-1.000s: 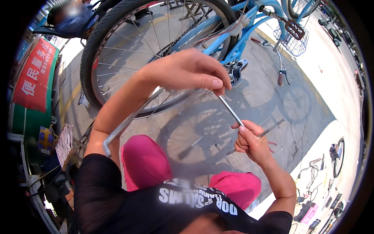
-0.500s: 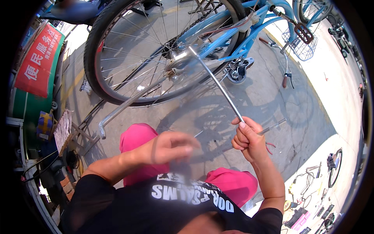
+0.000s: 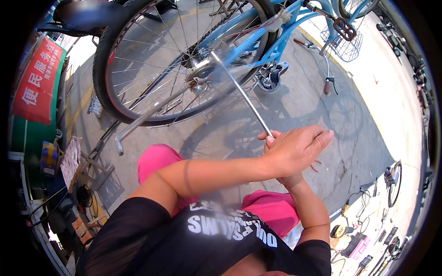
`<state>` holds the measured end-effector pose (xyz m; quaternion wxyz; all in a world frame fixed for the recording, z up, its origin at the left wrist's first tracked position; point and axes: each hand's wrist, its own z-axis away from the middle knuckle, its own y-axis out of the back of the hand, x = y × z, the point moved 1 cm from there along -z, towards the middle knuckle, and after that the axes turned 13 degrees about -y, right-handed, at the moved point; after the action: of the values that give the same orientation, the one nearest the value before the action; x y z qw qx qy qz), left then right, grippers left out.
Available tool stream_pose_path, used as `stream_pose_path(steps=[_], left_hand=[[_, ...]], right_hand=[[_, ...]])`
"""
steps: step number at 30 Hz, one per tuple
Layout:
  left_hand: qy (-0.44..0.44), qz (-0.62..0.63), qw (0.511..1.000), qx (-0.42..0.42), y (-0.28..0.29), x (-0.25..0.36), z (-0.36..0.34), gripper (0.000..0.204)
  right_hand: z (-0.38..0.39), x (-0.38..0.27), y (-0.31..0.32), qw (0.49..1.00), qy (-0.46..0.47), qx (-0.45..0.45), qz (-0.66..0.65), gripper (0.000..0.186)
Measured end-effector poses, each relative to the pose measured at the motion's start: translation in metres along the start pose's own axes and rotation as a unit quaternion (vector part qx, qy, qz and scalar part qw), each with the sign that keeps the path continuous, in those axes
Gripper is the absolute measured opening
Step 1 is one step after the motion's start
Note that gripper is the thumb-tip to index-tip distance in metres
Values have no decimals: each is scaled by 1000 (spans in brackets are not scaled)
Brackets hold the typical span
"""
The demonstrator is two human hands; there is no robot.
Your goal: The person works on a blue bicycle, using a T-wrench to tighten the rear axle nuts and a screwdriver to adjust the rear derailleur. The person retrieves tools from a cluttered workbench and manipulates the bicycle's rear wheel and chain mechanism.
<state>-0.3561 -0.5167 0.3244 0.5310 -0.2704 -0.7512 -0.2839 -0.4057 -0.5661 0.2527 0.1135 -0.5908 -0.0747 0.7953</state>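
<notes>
A long chrome T-handle wrench [image 3: 243, 95] slants from my hands up to the rear hub [image 3: 198, 76] of a blue bicycle [image 3: 258, 50]; whether its far end sits on the hub nut I cannot tell. My right hand [image 3: 289, 179] grips the wrench's near end, mostly hidden, with fingertips showing beside the shaft. Across it lies my left hand [image 3: 297, 149], fingers stretched out to the right, its palm over the right hand. The bicycle stands upside down, its saddle [image 3: 272, 77] on the ground. A bent metal bar [image 3: 142, 117] juts from the hub toward me.
The rear wheel's tire [image 3: 103, 92] stands before me on the left. Handlebar grips [image 3: 326, 87] and a wire basket [image 3: 345, 45] are farther right. Tools, cables and a tape measure [image 3: 339, 231] lie at lower right. A small wooden stool [image 3: 71, 165] and red banner [image 3: 37, 83] are left.
My left hand has swung right, from above my knee to over my right hand. The right hand still grips the wrench. The whole view has shifted slightly.
</notes>
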Motion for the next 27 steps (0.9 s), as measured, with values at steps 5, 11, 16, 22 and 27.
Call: stream_pose_path(steps=[5,11,16,22,27], left_hand=[[-65,12,996,52,-16,-6,10,40],[-255,291,922,-19,28,-18,49,47],[219,436,858,158,57,-62,70,48],[200,469,858,64,44,-51,37,45],[195,397,891,103,47,-55,39,42]], right_hand=[[2,-3,15,999,-13,-17,40,23],[-3,-39,19,814,128,6,567,31],[5,-56,16,413,332,98,843,48],[10,-52,13,516,356,160,763,47],[26,-47,41,623,296,337,641,52]])
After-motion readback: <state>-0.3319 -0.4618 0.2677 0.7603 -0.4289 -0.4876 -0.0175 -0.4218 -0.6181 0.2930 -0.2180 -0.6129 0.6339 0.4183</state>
